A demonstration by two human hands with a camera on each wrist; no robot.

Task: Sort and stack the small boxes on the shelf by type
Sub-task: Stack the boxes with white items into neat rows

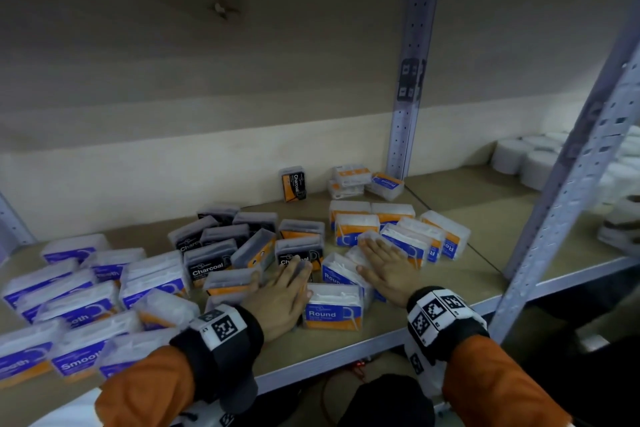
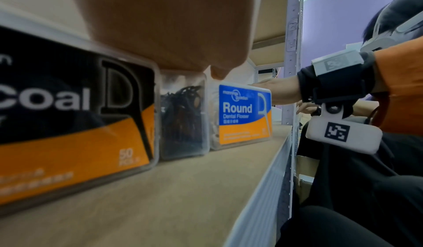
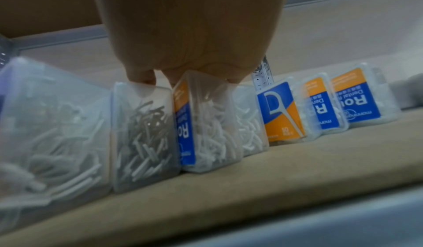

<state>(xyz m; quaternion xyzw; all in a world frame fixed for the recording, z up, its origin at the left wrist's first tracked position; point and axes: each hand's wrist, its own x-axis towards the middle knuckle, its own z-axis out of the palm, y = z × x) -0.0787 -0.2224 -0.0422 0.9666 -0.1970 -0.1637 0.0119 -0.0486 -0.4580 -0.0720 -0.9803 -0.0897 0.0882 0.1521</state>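
Small clear flosser boxes cover the wooden shelf (image 1: 446, 274) in three kinds. Purple "Smooth" boxes (image 1: 79, 312) lie at the left. Black "Charcoal" boxes (image 1: 211, 264) fill the middle, and blue-orange "Round" boxes (image 1: 408, 239) sit at the right. My left hand (image 1: 280, 291) lies flat, fingers straight, on top of Charcoal boxes (image 2: 75, 117), beside a Round box (image 1: 334, 310) at the shelf front. My right hand (image 1: 384, 264) lies flat with spread fingers on Round boxes (image 3: 206, 122). Neither hand grips anything.
One Charcoal box (image 1: 293, 182) stands upright against the back wall, next to a short stack of orange-labelled boxes (image 1: 349, 179). A metal upright (image 1: 408, 80) splits the shelf. White rolls (image 1: 530, 160) fill the right bay. A front post (image 1: 568, 191) stands at the right.
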